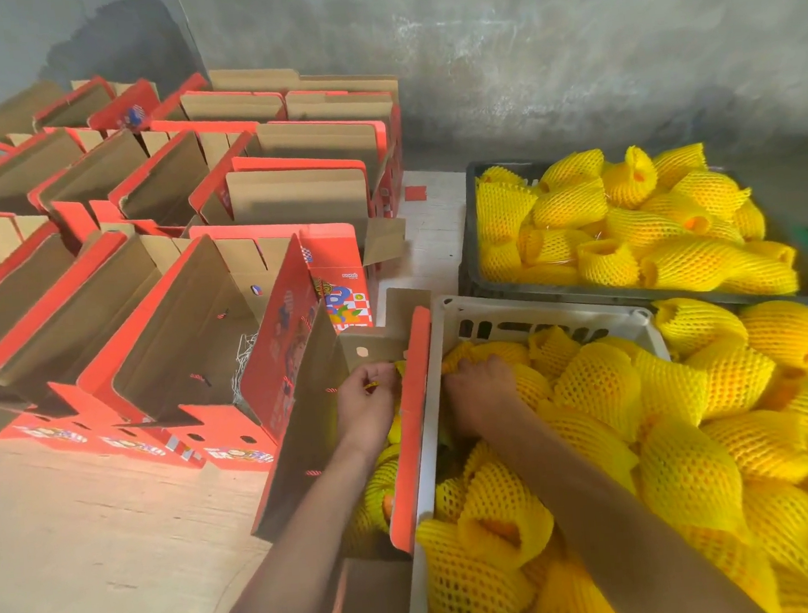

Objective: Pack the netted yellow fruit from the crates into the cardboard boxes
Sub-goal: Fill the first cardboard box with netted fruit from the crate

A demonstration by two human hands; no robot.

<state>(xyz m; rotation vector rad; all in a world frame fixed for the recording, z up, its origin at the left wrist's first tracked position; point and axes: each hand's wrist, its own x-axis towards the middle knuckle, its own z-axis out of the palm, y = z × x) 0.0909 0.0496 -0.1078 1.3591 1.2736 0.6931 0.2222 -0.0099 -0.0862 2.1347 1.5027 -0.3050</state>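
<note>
We see yellow fruit in yellow foam netting (599,382) heaped in a white plastic crate (447,319) at our right, with more lying in the open red-and-brown cardboard box (306,442) pressed against the crate's left wall. Our left hand (369,404) reaches into that box, fingers curled round a netted fruit at its far end. Our right hand (480,390) is in the crate's near-left corner, fingers curled over a netted piece (460,355) there. The box's red upright flap (414,418) stands between the two hands. Behind the white crate sits a dark plastic crate (473,251), also full. To the left, rows of open red cardboard boxes (157,298) crowd the pale floor (96,553), leaving bare room nearest us.
</note>
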